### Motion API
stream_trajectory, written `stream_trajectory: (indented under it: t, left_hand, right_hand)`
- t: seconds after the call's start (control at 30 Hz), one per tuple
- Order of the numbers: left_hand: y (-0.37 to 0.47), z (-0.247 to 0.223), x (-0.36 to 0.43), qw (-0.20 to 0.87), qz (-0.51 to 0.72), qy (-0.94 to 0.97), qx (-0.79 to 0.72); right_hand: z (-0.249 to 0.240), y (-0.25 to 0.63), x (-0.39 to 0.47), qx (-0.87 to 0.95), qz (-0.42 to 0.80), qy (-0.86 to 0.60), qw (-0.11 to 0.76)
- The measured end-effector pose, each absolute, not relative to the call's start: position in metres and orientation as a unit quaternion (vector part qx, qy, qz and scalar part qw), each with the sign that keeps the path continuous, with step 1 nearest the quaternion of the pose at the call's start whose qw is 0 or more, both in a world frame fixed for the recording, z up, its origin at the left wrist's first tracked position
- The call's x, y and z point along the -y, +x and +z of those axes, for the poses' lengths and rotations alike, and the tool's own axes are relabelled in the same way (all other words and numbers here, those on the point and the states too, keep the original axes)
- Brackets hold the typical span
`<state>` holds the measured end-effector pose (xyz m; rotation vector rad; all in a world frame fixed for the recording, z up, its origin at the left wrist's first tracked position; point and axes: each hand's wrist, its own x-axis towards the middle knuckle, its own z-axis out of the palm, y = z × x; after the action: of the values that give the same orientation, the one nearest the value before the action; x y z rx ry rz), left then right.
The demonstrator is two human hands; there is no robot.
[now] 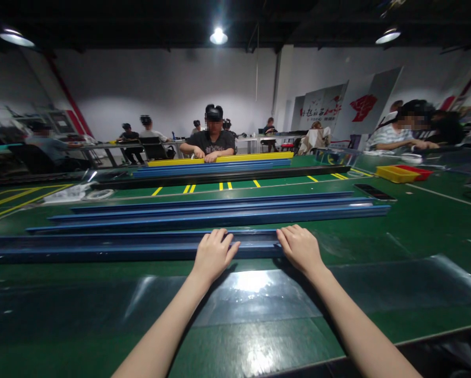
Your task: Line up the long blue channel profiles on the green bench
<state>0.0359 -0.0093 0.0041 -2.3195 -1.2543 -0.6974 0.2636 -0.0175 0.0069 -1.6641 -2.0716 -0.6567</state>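
A long blue channel strip (140,247) lies across the green table (227,344), running out of view at the left. My left hand (216,252) rests over it near the middle, fingers over its far edge and thumb out to the right. At the strip's right end is my right hand (299,247), its fingers curled round the end. Beyond it lie several more blue strips (219,214), side by side. A clear plastic sheet (380,278) is spread on the table beneath my forearms.
A phone (375,192) lies at the right behind the strips. Farther off are yellow (395,174) and red trays, a black strip (235,177), and a yellow strip (254,157) under the hands of a person across the table. A plastic bag (67,193) sits at the left.
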Motion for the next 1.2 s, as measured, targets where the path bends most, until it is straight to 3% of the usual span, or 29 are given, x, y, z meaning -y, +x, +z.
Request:
stream_trajectory:
  t: [0.27,0.5,0.8,1.2]
  left_hand:
    - [0.046,0.000,0.015,0.180,-0.213,-0.883,0.377]
    - [0.041,0.003,0.009,0.171,-0.242,-0.870,0.395]
    - [0.031,0.008,0.006,0.239,-0.260,-0.796,0.491]
    - [0.049,-0.003,0.015,0.184,-0.208,-0.879,0.387]
  right_hand:
    - [0.005,0.259,0.020,0.778,-0.226,-0.548,0.210]
    - [0.007,0.264,0.017,0.772,-0.219,-0.553,0.222]
    - [0.008,0.270,0.017,0.740,-0.240,-0.588,0.222]
    - [0.005,0.253,0.021,0.802,-0.222,-0.524,0.182]
